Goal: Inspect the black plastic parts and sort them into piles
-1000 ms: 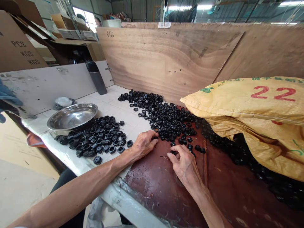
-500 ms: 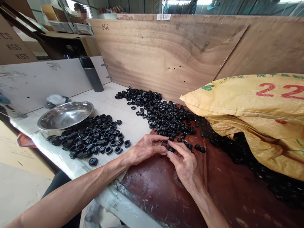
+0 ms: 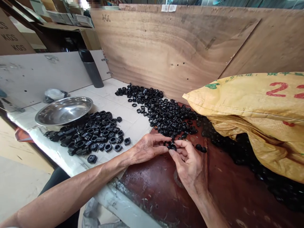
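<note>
My left hand [image 3: 147, 149] and my right hand [image 3: 191, 163] meet over the dark red board, fingertips nearly touching. Between them is a small black plastic nut [image 3: 172, 147], pinched by the thumb and index finger of my right hand. The left thumb and fingers close on its other side; whether they grip a second part is partly hidden. Just behind the fingers spreads a heap of loose black nuts [image 3: 163, 114]. To the left of my left hand lies another pile of black nuts [image 3: 95, 134], several with a patterned insert showing inside.
A steel bowl [image 3: 64, 110] stands behind the left pile. Farther back, a dark flask [image 3: 92, 71] leans near the side board. A plywood panel [image 3: 166, 47] closes off the rear. On the right, a yellow woven sack [image 3: 249, 101] lies with more black parts [image 3: 239, 152] spilling out.
My right hand has turned slightly, its fingers curling more, and the nut between the hands now lies flatter. The view has tilted down a little.
</note>
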Motion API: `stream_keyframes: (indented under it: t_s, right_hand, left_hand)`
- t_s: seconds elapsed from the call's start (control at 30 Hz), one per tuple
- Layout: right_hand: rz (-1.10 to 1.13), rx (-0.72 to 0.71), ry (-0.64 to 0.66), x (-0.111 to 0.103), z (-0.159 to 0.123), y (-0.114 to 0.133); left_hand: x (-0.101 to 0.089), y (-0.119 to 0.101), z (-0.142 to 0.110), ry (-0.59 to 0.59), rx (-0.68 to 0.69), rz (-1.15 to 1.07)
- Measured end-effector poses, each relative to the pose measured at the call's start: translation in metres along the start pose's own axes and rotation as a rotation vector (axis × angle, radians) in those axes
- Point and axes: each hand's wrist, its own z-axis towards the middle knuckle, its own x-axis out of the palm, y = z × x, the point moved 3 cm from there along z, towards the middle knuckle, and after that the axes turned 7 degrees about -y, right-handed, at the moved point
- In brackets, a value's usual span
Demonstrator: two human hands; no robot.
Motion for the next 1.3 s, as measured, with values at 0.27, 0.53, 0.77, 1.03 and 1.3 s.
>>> stream_keyframes:
  t_s: [0.27,0.53,0.77,1.03,1.3]
  right_hand:
    - [0.034,-0.111,0.043,-0.004,0.002,0.004]
    - [0.026,-0.097,0.007,-0.002,0.000,0.004]
    - [0.100,0.037,-0.005,-0.003,-0.001,-0.001]
    - [-0.014,-0.013,-0.018,-0.007,-0.001,-0.003]
    - [-0.038,-0.263,-0.031,-0.009,0.000,0.013]
  left_hand:
    - [0.003,0.003,0.003,-0.007,-0.012,-0.260]
    - [-0.003,-0.002,0.002,-0.013,0.039,-0.203]
    - [0.004,0.001,0.002,0.015,-0.140,-0.428]
    - [0.002,0.000,0.001,0.034,-0.096,-0.390]
    - [-0.001,-0.002,0.001,0.027,-0.008,-0.304]
